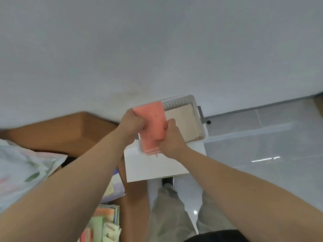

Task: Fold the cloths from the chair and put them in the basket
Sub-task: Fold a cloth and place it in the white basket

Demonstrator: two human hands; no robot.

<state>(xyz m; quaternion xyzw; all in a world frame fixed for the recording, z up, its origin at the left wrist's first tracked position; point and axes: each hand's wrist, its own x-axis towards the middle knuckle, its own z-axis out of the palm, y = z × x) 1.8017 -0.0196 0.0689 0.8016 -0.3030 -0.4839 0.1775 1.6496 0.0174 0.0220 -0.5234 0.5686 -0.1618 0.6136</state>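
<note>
While the left hand (132, 124) and right hand (172, 138) clamp its nine- and four-o'clock edges, fingers curled, the soft pink folded cloth (153, 119) sits over the perforated white plastic basket (178, 102).

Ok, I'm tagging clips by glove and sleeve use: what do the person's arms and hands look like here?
The left forearm and right forearm are bare up to the frame edge, no sleeve showing. The left hand and right hand are ungloved, and no watch, bracelet or ring is visible.
</note>
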